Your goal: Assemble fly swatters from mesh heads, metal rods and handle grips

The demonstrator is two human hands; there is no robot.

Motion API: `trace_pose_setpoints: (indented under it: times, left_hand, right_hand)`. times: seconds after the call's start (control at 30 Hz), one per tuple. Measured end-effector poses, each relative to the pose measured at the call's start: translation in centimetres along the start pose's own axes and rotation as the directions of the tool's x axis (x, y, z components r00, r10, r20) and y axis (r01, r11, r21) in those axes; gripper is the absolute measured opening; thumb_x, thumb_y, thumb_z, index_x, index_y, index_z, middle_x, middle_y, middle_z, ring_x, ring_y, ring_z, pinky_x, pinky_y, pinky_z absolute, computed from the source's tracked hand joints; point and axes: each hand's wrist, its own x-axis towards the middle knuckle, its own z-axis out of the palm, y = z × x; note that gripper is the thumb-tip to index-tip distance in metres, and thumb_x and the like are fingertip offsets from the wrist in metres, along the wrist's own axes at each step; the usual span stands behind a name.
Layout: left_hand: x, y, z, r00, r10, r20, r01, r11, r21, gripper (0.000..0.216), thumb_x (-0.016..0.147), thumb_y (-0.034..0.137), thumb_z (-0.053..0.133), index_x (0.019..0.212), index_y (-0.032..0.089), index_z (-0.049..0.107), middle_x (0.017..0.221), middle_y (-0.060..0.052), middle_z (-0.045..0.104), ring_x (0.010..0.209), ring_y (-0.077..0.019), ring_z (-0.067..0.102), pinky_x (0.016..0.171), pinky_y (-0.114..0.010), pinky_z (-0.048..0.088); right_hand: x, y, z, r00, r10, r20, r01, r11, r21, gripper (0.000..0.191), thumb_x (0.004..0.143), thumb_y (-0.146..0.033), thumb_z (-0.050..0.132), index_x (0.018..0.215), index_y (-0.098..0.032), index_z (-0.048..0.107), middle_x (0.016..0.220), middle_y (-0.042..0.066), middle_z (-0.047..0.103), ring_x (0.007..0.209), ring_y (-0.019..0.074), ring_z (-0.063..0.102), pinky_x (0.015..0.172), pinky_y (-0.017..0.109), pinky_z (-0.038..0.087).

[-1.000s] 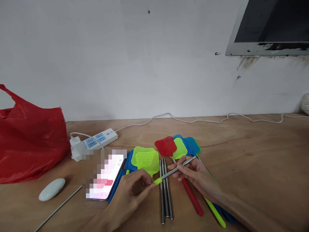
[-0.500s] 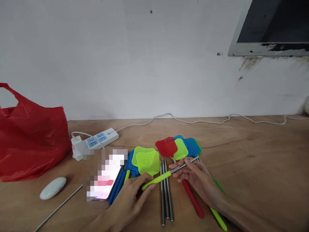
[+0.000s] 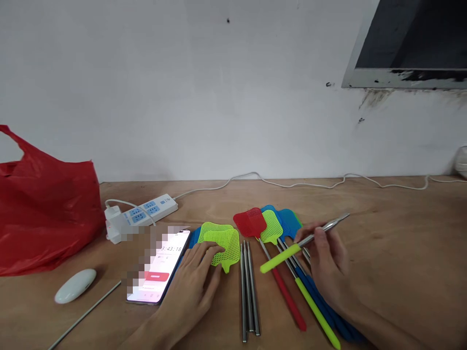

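Note:
In my right hand (image 3: 328, 260) is a metal rod with a yellow-green handle (image 3: 280, 258), pinched by the rod, its bare end tilted up to the right. My left hand (image 3: 193, 277) lies over a yellow-green fly swatter head (image 3: 228, 248), fingers apart with the tips on or just above the mesh. Beneath that head are another yellow-green one and blue ones, partly covered. Several bare metal rods (image 3: 249, 291) lie side by side between my hands. Fly swatters with rods and handles rest below my right hand, among them a red one (image 3: 250, 222) and a yellow-green one (image 3: 272, 226).
A lit phone (image 3: 164, 267) lies left of my left hand. Farther left are a white oval object (image 3: 76, 286), a thin rod or cable (image 3: 85, 313) and a red plastic bag (image 3: 47, 214). Behind stands a power strip (image 3: 156, 207), its white cable (image 3: 299, 183) running along the wall.
My left hand has let go of the yellow-green handle and moved onto the swatter heads. My right hand has carried the rod and handle to the right and up.

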Motion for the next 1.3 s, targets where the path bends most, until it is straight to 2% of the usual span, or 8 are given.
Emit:
trace_pose_setpoints:
  times: [0.17, 0.27, 0.33, 0.43, 0.7, 0.87, 0.97, 1.3]
  left_hand:
    - [-0.4, -1.5, 1.0, 0.997, 0.057, 0.052, -0.065, 0.983, 0.174, 0.045, 0.086, 0.008, 0.041, 0.127, 0.019, 0.054, 0.131, -0.012, 0.060, 0.120, -0.0323, 0.056, 0.096, -0.051, 0.047]
    - [-0.3, -1.5, 1.0, 0.992, 0.056, 0.114, -0.078, 0.978, 0.196, 0.045, 0.084, 0.007, 0.041, 0.124, 0.019, 0.058, 0.127, -0.011, 0.063, 0.117, -0.0325, 0.057, 0.096, -0.051, 0.046]
    - [-0.2, -1.2, 0.7, 0.990, 0.040, 0.135, -0.067, 0.978, 0.200, 0.042, 0.083, 0.007, 0.042, 0.119, 0.019, 0.060, 0.121, -0.011, 0.065, 0.112, -0.0330, 0.059, 0.093, -0.052, 0.046]
    - [-0.1, -0.6, 0.4, 0.990, 0.021, 0.141, -0.049, 0.979, 0.196, 0.038, 0.082, 0.010, 0.044, 0.115, 0.018, 0.061, 0.114, -0.012, 0.064, 0.106, -0.0340, 0.059, 0.089, -0.053, 0.047]
    - [-0.1, -0.8, 0.5, 0.997, -0.003, 0.080, -0.005, 0.995, 0.098, 0.024, 0.080, 0.023, 0.057, 0.104, 0.023, 0.059, 0.112, -0.010, 0.060, 0.101, -0.0317, 0.057, 0.086, -0.049, 0.049]
    - [-0.2, -1.2, 0.6, 0.999, 0.010, 0.050, -0.014, 0.996, 0.084, 0.019, 0.080, 0.025, 0.063, 0.098, 0.023, 0.057, 0.132, -0.012, 0.054, 0.127, -0.0385, 0.047, 0.097, -0.056, 0.047]
    - [-0.2, -1.6, 0.7, 0.998, 0.026, 0.058, -0.031, 0.996, 0.080, 0.023, 0.078, 0.023, 0.063, 0.099, 0.024, 0.054, 0.139, -0.013, 0.051, 0.136, -0.0398, 0.038, 0.102, -0.059, 0.043]
    - [-0.1, -1.8, 0.5, 0.994, -0.005, 0.110, 0.000, 0.999, 0.044, 0.020, 0.080, 0.023, 0.063, 0.096, 0.023, 0.051, 0.138, -0.014, 0.050, 0.130, -0.0380, 0.044, 0.098, -0.057, 0.046]
  right_hand:
    - [-0.6, 0.0, -0.6, 0.991, -0.132, -0.019, 0.129, 0.987, -0.099, 0.022, 0.095, -0.050, 0.055, 0.087, -0.029, 0.056, 0.071, -0.001, 0.053, 0.058, 0.0173, 0.047, 0.047, 0.027, 0.038]
    - [-0.8, 0.5, -0.8, 0.966, -0.092, 0.241, 0.160, 0.946, -0.281, 0.023, 0.098, -0.046, 0.051, 0.088, -0.027, 0.059, 0.070, -0.001, 0.054, 0.056, 0.0161, 0.046, 0.052, 0.029, 0.039]
    - [-0.7, 0.7, -0.9, 0.891, -0.024, 0.454, 0.236, 0.879, -0.415, 0.022, 0.100, -0.040, 0.048, 0.090, -0.026, 0.062, 0.073, 0.000, 0.057, 0.060, 0.0169, 0.050, 0.058, 0.030, 0.040]
    - [-0.5, 0.3, -0.8, 0.814, 0.009, 0.581, 0.342, 0.801, -0.492, 0.021, 0.100, -0.034, 0.047, 0.092, -0.024, 0.062, 0.079, 0.003, 0.060, 0.072, 0.0201, 0.055, 0.067, 0.032, 0.041]
    - [-0.3, 0.7, -0.6, 0.864, 0.070, 0.499, 0.224, 0.834, -0.505, 0.024, 0.100, -0.039, 0.048, 0.090, -0.024, 0.065, 0.079, 0.002, 0.060, 0.072, 0.0197, 0.056, 0.068, 0.030, 0.042]
    - [-0.3, 1.6, -0.6, 0.895, 0.154, 0.418, 0.062, 0.886, -0.460, 0.031, 0.099, -0.046, 0.049, 0.086, -0.024, 0.065, 0.076, 0.000, 0.057, 0.067, 0.0175, 0.051, 0.061, 0.028, 0.039]
    - [-0.2, 1.6, -0.3, 0.891, 0.197, 0.410, 0.025, 0.879, -0.476, 0.034, 0.098, -0.048, 0.049, 0.080, -0.023, 0.064, 0.070, -0.002, 0.050, 0.065, 0.0160, 0.047, 0.059, 0.027, 0.035]
    - [0.0, 1.3, -0.1, 0.832, 0.279, 0.480, 0.012, 0.855, -0.518, 0.038, 0.098, -0.049, 0.049, 0.075, -0.021, 0.061, 0.069, -0.002, 0.049, 0.068, 0.0164, 0.047, 0.061, 0.028, 0.033]
